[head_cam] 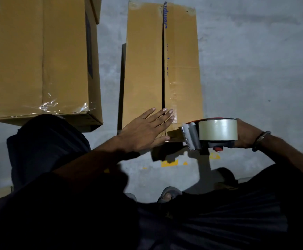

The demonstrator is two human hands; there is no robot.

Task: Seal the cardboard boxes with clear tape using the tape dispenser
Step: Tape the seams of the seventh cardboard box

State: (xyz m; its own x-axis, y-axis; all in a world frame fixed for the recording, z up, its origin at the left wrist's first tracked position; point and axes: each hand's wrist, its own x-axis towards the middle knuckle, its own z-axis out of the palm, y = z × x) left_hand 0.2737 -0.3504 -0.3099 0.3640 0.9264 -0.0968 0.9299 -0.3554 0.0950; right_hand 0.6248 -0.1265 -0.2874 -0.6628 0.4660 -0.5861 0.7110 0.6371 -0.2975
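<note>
Grey concrete floor (246, 60), dim light. Two cardboard boxes side by side; left box (44, 58) already shows clear tape at its near end. Middle box (162, 69) has an open centre seam running straight away from the person. Left hand (145, 129) lies flat, fingers straight and spread, pressing the flaps at the near end. Right hand (246, 134) grips the tape dispenser (210, 135), just right of that near corner, nose pointing toward the seam.
</note>
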